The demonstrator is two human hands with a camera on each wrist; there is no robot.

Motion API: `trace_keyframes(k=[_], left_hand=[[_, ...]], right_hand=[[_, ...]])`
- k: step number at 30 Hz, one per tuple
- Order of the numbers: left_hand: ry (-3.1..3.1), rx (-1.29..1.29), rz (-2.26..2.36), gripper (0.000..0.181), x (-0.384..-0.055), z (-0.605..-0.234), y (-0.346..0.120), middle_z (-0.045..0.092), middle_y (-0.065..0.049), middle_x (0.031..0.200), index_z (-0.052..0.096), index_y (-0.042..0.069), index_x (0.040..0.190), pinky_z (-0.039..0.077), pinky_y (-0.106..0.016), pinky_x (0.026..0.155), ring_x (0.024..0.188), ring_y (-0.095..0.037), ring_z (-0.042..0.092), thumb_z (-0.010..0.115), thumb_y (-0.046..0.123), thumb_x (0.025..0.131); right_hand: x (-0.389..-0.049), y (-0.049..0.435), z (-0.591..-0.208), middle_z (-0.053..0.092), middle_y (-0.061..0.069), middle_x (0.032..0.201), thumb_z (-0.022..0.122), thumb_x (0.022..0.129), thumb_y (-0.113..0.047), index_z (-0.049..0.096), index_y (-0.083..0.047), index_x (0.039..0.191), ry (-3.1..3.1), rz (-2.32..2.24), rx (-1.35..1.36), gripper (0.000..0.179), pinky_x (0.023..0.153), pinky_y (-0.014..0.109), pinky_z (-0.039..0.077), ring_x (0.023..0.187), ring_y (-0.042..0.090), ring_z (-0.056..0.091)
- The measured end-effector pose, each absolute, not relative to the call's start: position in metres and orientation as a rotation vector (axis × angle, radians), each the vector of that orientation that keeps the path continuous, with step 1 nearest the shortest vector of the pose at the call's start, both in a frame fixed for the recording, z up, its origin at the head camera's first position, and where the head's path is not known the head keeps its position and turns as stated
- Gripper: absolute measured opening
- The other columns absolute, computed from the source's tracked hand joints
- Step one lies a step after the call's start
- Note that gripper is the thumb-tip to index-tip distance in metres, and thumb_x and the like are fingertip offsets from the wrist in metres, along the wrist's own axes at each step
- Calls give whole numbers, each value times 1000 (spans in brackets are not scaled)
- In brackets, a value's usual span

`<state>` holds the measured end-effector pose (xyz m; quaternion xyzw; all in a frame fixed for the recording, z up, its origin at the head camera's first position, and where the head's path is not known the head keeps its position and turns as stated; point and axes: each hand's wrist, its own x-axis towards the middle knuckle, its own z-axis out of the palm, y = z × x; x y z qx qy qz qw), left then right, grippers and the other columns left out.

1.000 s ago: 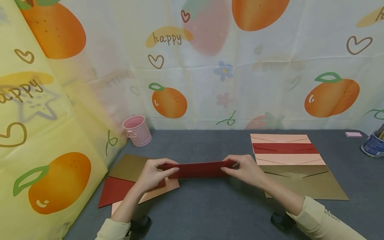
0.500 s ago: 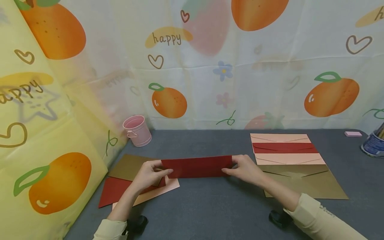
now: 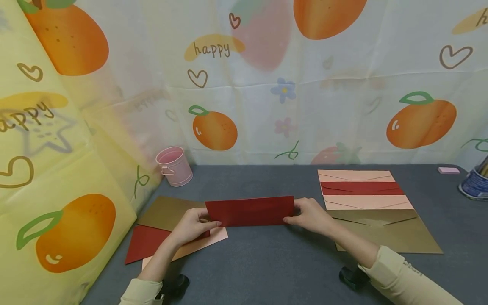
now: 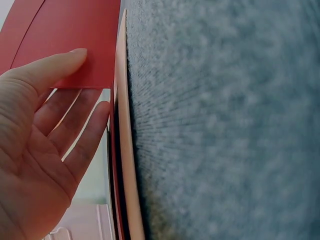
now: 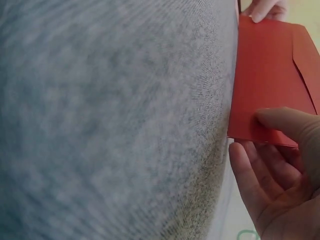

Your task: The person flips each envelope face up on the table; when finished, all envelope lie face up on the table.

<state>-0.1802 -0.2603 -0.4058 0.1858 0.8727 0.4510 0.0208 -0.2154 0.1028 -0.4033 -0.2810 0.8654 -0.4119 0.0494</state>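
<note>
A red envelope stands on its long edge at the middle of the table, tilted up between both hands. My left hand pinches its left end, thumb in front and fingers behind. At the right end, my right hand grips it the same way. The wrist views show the flap line near the envelope's upper side, in the left wrist view on the red paper and in the right wrist view on the envelope. In the right wrist view its lower edge appears to touch the table.
Loose gold, red and pink envelopes overlap under and beside the left hand. On the right lies an overlapping row of pink, red and gold envelopes. A pink bucket, a pink eraser-like block and a blue pen holder stand farther back.
The red envelope has tipped up from a flatter slant, so more of its face shows. Both hands have kept hold of its ends, shifting slightly.
</note>
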Motion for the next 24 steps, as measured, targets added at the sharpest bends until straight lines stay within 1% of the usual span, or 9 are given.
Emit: trace_keyframes(k=[3,6,9,14,16,19,21,24], left_hand=[[2695,568,1398,22,-181,-407,-260,73,-10,99,73,2,109,54,-27,66,86,-26,68,73,10,88],[2681,536,1395,23,-181,-407,-260,73,-9,100,72,2,110,52,-27,63,84,-23,68,72,11,89],[2661,465,1441,25,-184,-407,-258,73,-8,99,72,3,111,51,-27,66,84,-20,69,73,14,88],[2623,266,1619,29,-195,-407,-248,72,-7,94,70,5,109,51,-27,76,86,-19,68,77,18,85],[2602,200,1692,31,-201,-408,-243,72,-7,94,68,4,111,52,-27,76,86,-19,68,78,16,84],[2583,102,1774,38,-209,-408,-234,71,-11,98,64,1,118,53,-28,76,88,-18,67,77,13,85],[2579,22,1815,44,-215,-407,-227,69,-13,104,61,1,125,54,-29,76,91,-19,67,77,11,85],[2611,-87,1820,51,-223,-407,-217,65,-16,112,58,2,131,54,-31,79,97,-21,66,76,11,85]], right_hand=[[-217,103,-404,73,2,91,77,82,-13,73,-6,105,2628,-1247,-857,24,59,28,49,77,10,65],[-218,104,-405,73,1,91,77,83,-13,72,-6,105,2605,-1262,-838,24,59,30,50,77,10,66],[-221,106,-406,73,1,89,77,83,-15,72,-6,105,2586,-1293,-787,24,58,31,50,76,11,66],[-230,109,-406,72,2,85,75,85,-16,71,-5,102,2533,-1406,-665,21,60,32,53,72,16,69],[-233,110,-406,70,3,83,75,85,-16,68,-5,96,2502,-1457,-589,18,62,34,53,71,19,70],[-239,113,-404,67,6,85,75,86,-17,61,-3,93,2501,-1492,-482,22,67,35,51,73,21,70],[-243,114,-402,66,10,92,76,86,-18,60,0,99,2513,-1498,-408,28,72,37,51,75,22,69],[-251,117,-401,66,15,103,75,86,-19,59,4,114,2542,-1502,-330,40,79,40,52,78,22,70]])
